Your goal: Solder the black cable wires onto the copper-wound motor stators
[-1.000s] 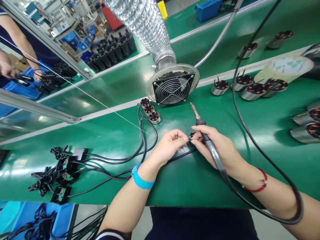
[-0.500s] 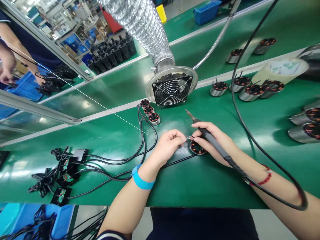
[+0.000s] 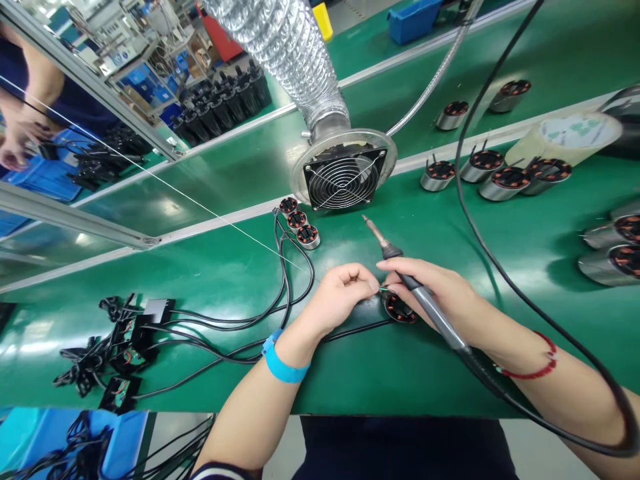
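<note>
Left hand (image 3: 343, 295) pinches a thin wire (image 3: 383, 289) beside the coil unit (image 3: 399, 310), below right of frame centre; right hand (image 3: 445, 287) grips the soldering iron (image 3: 432, 311). Wire judged flexible, fragile; unit rigid, best held by its rim.

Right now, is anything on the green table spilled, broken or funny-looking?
I see nothing spilled or broken. The black cords on the left look messy, bunched in a tangle beside open black boxes, but that may be normal here.
</note>
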Available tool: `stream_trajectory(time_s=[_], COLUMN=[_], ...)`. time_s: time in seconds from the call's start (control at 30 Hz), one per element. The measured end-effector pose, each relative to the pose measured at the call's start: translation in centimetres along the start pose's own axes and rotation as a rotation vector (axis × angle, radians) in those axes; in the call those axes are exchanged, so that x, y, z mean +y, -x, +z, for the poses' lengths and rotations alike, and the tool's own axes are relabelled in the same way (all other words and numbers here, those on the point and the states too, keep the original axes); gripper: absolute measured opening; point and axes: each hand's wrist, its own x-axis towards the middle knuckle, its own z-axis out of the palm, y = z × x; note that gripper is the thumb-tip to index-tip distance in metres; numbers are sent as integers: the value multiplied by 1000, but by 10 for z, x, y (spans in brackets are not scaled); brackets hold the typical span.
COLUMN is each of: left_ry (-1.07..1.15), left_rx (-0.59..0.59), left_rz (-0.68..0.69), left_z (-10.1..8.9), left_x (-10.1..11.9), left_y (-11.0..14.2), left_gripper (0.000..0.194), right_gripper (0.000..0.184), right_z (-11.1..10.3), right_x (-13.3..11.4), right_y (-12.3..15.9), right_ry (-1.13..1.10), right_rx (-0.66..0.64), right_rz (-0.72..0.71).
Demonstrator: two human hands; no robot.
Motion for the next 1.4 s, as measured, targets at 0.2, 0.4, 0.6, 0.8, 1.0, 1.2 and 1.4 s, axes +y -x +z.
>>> stream_trajectory(time_s=[0.2, 0.4, 0.6, 0.8, 1.0, 1.2, 1.4], left_ry=[-31, -69, -65, -82, -140, -85, -34], left_rx=[-30, -3, -16, -20, -29, 89, 137], left_rz=[-15, -17, -36, -67, -117, -108, -129], left_z=[-1, -4, -7, -9, -9, -7, -8], left_x=[1, 1, 2, 1, 2, 2, 4], left_y=[1, -1, -3, -4, -3, -6, -7], left_gripper=[18, 20, 21, 22, 23, 16, 11], right_gripper=[29, 37, 37, 34, 31, 28, 28], right_z=[1, 7, 8, 11, 15, 9, 17], right_x=[-4, 1, 1, -6, -5, -1, -9], right_y=[-4, -1, -3, -13, -12, -9, -1], right_ry=[-39, -181, -326, -308, -296, -152, 73], right_rx=[40, -4, 40, 97, 76, 206, 125], right_rz=[5, 169, 377, 384, 352, 336, 169])
